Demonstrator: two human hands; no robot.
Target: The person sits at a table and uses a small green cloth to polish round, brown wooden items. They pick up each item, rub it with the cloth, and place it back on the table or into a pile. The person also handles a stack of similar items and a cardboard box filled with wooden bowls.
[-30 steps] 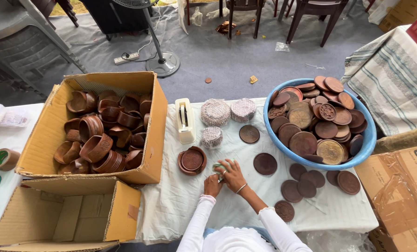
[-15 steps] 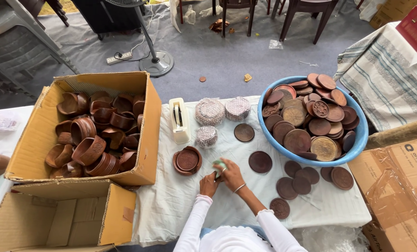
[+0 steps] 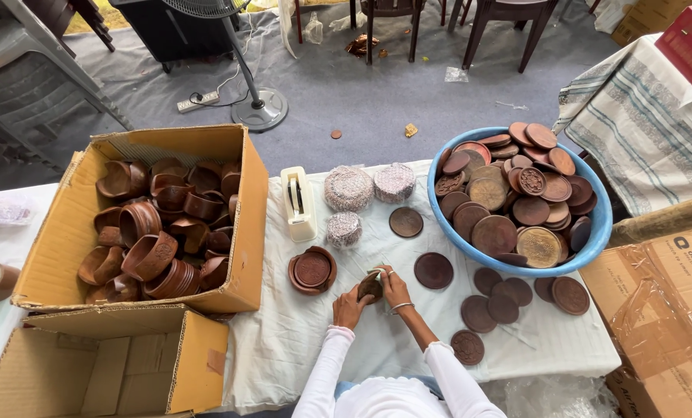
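brown disc [image 3: 370, 287] between both hands' grip

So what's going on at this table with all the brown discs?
A person in white sleeves sits at a cloth-covered table, both hands on one small brown disc: the left hand cups it from below, the right hand works at its top. A blue basin to the right is heaped with similar discs, more lie loose on the cloth, and a cardboard box to the left holds brown ring-shaped holders.
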